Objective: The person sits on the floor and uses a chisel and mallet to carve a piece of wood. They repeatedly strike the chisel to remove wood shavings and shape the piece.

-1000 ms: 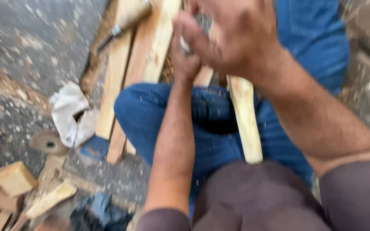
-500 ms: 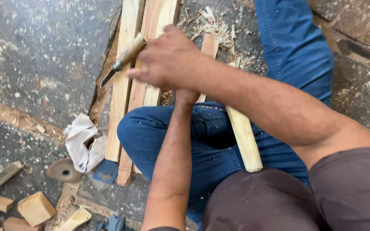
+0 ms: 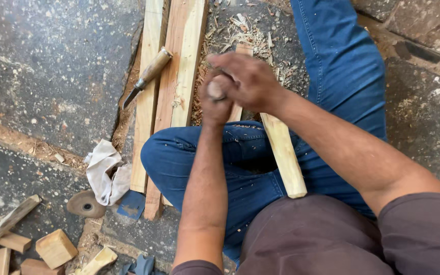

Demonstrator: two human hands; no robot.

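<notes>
My left hand is a closed fist above my bent knee, wrapped around a small pale round-ended handle that is mostly hidden. My right hand curls against that fist from the right. What its fingers hold is hidden. Under both hands a pale wooden stick runs from the shavings down across my lap. A wooden-handled chisel lies loose on long planks to the left, touched by neither hand.
Wood shavings are scattered on the stone floor by my blue-jeaned leg. A crumpled white rag and a round metal disc lie by the plank ends. Several wood offcuts sit at the bottom left.
Half a second ago my right hand was out by the chisel on the planks. It has come back right to my left fist, and the chisel stays on the planks.
</notes>
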